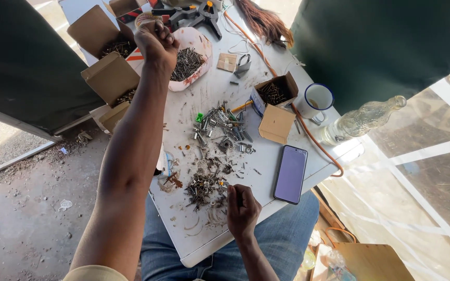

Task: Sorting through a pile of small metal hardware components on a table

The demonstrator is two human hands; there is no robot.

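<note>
My left hand is stretched far across the white table, closed in a fist over the rim of a white tub of dark nails. What the fist holds is hidden. My right hand rests near the table's front edge, fingertips pinched on a small metal piece at the edge of a pile of dark screws and nails. A scatter of shiny bolts and nuts lies in the middle of the table.
Open cardboard boxes of fasteners stand at the left and at the centre right. A phone, an enamel mug, a glass bottle, an orange cable, a padlock and a clamp are nearby.
</note>
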